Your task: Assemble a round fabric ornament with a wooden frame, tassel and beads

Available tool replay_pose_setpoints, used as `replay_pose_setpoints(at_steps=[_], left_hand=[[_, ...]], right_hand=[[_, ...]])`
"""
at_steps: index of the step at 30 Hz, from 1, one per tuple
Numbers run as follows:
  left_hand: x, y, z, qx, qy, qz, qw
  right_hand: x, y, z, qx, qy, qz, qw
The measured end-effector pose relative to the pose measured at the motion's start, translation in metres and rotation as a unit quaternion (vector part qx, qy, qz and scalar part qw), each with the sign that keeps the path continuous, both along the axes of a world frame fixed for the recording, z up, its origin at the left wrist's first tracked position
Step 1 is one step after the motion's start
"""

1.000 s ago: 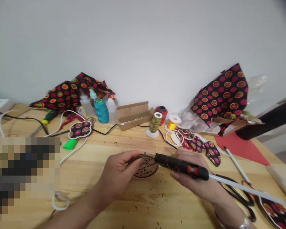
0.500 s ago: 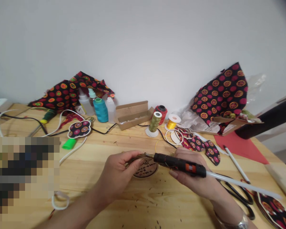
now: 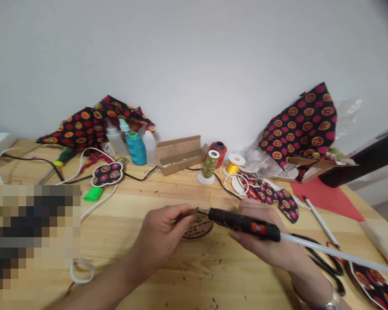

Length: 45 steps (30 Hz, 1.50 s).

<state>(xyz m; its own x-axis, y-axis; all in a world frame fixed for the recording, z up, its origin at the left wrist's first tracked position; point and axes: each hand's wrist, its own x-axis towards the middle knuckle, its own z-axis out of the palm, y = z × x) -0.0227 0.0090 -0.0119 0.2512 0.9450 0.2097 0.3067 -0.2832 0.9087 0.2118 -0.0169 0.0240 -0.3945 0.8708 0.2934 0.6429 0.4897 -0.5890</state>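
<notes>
My left hand pinches the thin brown layered edge of a round piece between thumb and fingers. Just below and beyond the thumb shows a round disc with dark handwriting and a dark rim; whether it is joined to the pinched edge, I cannot tell. My right hand is wrapped round a black glue gun with an orange-red patch. Its metal nozzle points left and meets the brown edge by my left fingertips. A long translucent glue stick sticks out of its back.
Behind the hands stand a cardboard box, an olive thread spool, a teal thread cone and bottles. A patterned flower shape lies left, cut patterned pieces right. A black cable loop lies by my right wrist.
Very little differs. The nozzle stays at the brown edge, and the glue stick's far end has shifted slightly right and down.
</notes>
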Motion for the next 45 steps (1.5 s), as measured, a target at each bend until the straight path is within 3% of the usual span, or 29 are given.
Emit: replay_pose_setpoints(at_steps=[18,24,30,35,45], left_hand=[[-0.0012,-0.0005,0.0004,-0.012,0.014,-0.002,1.000],[-0.0013,-0.0018,-0.0017,0.079,0.057,-0.002,0.995],[-0.0009,-0.0014,-0.0030,0.189,0.130,0.004,0.973],[-0.0023,-0.0014,-0.0057,0.236,0.162,0.011,0.958],[-0.0032,-0.0015,-0.0026,0.164,0.126,0.009,0.978]], right_hand=[[0.0041,0.0006,0.0005,-0.023,0.044,-0.005,0.999],[0.0005,0.0001,-0.0016,-0.009,0.036,0.005,0.999],[-0.0024,-0.0009,-0.0008,-0.002,0.023,0.004,1.000],[-0.0031,-0.0011,-0.0013,-0.003,0.024,0.009,1.000],[0.0003,0.0008,-0.0005,0.005,0.009,-0.001,1.000]])
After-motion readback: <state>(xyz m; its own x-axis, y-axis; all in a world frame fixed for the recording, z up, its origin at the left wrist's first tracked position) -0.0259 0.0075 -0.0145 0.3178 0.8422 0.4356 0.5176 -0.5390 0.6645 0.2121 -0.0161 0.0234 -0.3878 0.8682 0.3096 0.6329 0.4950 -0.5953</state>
